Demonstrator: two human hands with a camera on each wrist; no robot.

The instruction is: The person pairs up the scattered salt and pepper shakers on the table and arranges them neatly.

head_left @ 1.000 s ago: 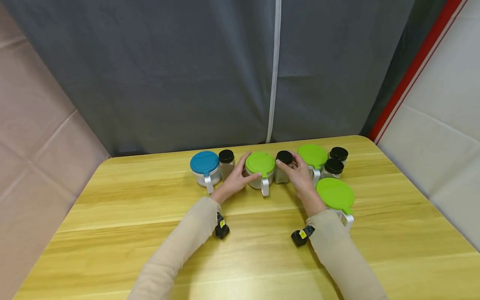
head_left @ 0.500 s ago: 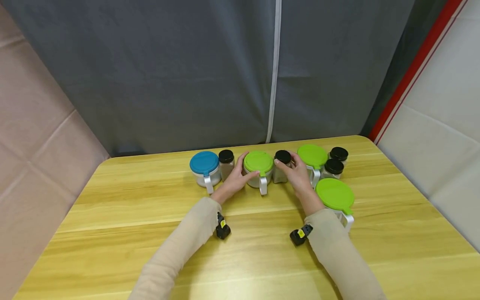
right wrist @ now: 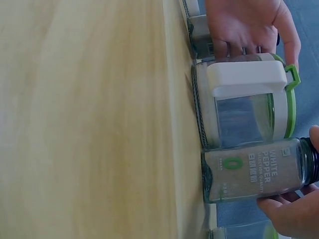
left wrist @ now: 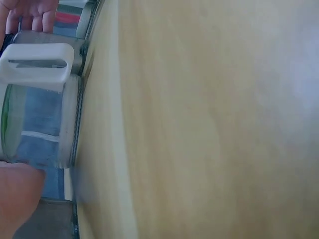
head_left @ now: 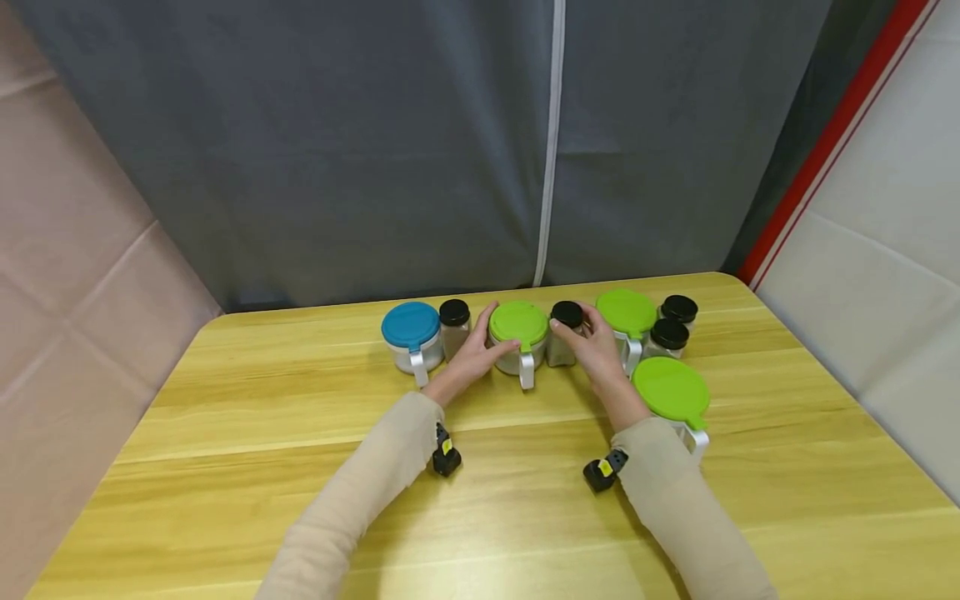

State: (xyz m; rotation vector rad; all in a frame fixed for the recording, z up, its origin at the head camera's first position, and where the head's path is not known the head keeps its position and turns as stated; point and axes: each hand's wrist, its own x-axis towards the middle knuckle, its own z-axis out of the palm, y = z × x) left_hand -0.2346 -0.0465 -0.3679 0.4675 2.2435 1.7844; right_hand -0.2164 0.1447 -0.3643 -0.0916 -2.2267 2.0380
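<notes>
Holding middle green-lidded pot (head_left: 517, 325) wide-fingered in left hand (head_left: 471, 360), pinching white-pepper jar (right wrist: 249, 172) in right hand (head_left: 600, 354), seemingly already in line, with front pot (head_left: 670, 388) apparently left outside.

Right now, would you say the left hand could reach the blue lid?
Probably, once the left hand releases the green-lidded jar; a bottle stands between, but nothing covers the blue lid.

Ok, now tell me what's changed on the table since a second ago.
The middle green-lidded jar and the white pepper jar beside it have shifted slightly left, toward the blue-lidded jar. Nothing was let go: the left hand still holds the first, the right hand the second. The other jars stayed put.
</notes>
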